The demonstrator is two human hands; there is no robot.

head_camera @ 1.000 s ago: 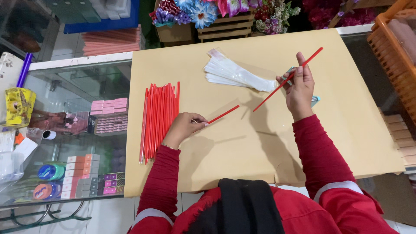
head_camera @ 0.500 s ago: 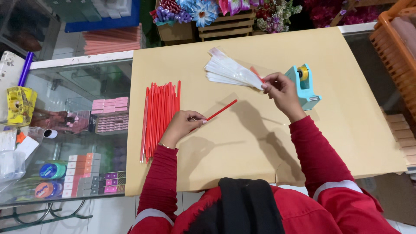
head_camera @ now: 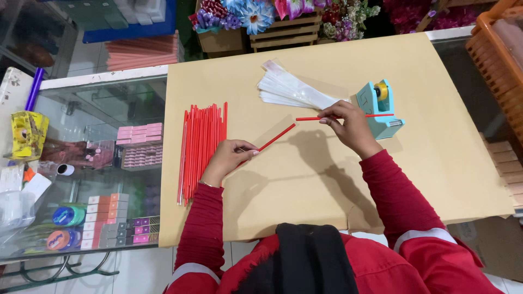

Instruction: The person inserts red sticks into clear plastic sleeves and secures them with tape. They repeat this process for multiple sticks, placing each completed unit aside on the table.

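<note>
My left hand (head_camera: 229, 159) rests on the tan board (head_camera: 436, 163) and pinches one red stick (head_camera: 277, 137) that points up and to the right. My right hand (head_camera: 348, 125) holds a second red stick (head_camera: 310, 118) lying almost level, its far end crossing the teal tape dispenser (head_camera: 378, 109). A fan of clear plastic sleeves (head_camera: 291, 90) lies just beyond my right hand. A bundle of several red sticks (head_camera: 201, 147) lies to the left of my left hand.
A glass display case (head_camera: 103, 163) with small coloured boxes stands at the left. Artificial flowers in a wooden crate (head_camera: 272, 16) sit at the back. An orange basket (head_camera: 496, 60) is at the right edge.
My right hand has swung its red stick down from a raised slant to nearly level, beside the sleeves and tape dispenser. My left hand has stayed put with its stick.
</note>
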